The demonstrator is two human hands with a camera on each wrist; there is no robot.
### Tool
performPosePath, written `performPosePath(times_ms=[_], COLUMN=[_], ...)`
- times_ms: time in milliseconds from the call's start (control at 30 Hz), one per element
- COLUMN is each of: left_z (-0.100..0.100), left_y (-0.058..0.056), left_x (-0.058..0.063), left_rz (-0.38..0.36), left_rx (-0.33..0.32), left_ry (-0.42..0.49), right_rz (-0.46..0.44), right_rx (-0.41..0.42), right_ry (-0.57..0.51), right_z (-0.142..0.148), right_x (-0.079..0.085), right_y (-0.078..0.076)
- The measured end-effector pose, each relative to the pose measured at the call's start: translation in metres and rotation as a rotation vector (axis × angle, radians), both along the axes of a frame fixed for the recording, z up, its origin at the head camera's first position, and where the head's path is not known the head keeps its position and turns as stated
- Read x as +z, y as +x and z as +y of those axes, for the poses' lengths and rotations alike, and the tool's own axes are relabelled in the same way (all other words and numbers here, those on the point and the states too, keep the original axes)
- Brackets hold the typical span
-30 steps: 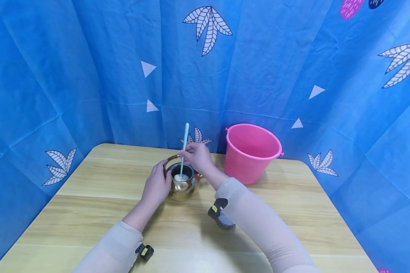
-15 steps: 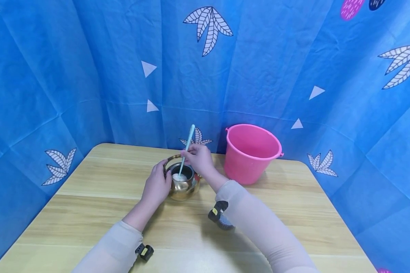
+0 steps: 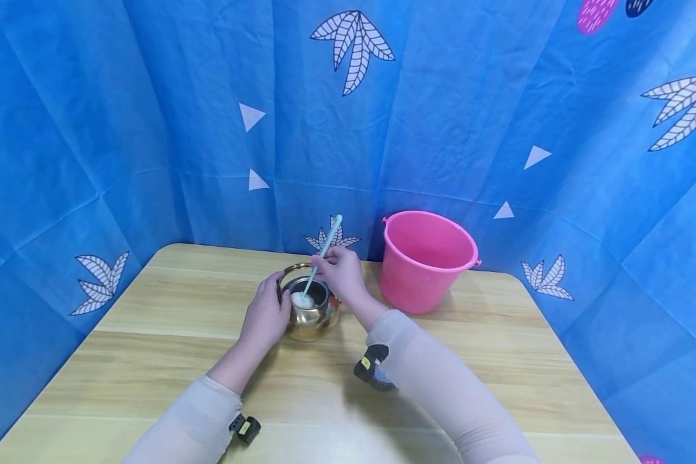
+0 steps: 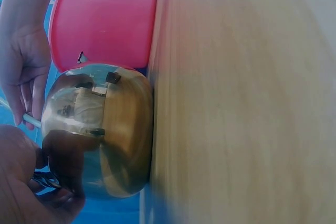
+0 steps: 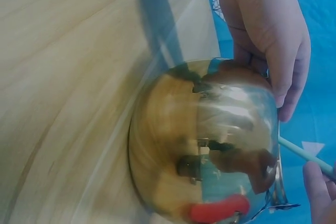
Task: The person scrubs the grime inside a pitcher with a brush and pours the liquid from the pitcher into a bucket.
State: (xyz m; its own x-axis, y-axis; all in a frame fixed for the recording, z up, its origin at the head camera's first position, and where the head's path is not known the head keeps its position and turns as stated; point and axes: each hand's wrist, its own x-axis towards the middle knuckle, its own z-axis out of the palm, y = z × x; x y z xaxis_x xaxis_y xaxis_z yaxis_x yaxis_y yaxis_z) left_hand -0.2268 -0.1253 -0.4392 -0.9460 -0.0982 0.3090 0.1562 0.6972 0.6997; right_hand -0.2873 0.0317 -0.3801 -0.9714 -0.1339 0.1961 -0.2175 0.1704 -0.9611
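A shiny gold-coloured teapot (image 3: 312,327) stands upright on the table, its top uncovered and its hoop handle (image 3: 292,267) raised. My left hand (image 3: 269,310) grips it at the left side, fingers round the foot of the handle and thumb near the rim. My right hand (image 3: 343,274) pinches the pale mint stick of a cleaning brush (image 3: 327,240) above the opening. The brush's white head (image 3: 302,300) sits inside the teapot's mouth, against the near-left rim. In the left wrist view, the teapot (image 4: 100,135) shows its rounded, reflective side.
A pink bucket (image 3: 420,283) stands at the back right of the wooden table (image 3: 151,361), behind the right forearm. Partly hidden under the right wrist lies a small grey round thing with a ridged edge (image 3: 383,381). Blue patterned cloth (image 3: 325,148) hangs behind and on both sides.
The brush's stick has tipped from nearly upright over to the right, its white head shifting slightly left in the mouth. The right hand has moved a little right; left hand and teapot stay put.
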Motion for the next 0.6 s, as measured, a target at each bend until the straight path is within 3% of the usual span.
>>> performPosePath(times_ms=[600], left_z=[0.0], left_y=[0.0002], left_x=[-0.0024], left_rz=[0.009], left_rx=[0.003], left_ry=[0.004], right_rz=[-0.04], right_rx=[-0.072], right_ry=[-0.066], right_z=[0.002], right_x=[-0.0027], right_y=[0.0079])
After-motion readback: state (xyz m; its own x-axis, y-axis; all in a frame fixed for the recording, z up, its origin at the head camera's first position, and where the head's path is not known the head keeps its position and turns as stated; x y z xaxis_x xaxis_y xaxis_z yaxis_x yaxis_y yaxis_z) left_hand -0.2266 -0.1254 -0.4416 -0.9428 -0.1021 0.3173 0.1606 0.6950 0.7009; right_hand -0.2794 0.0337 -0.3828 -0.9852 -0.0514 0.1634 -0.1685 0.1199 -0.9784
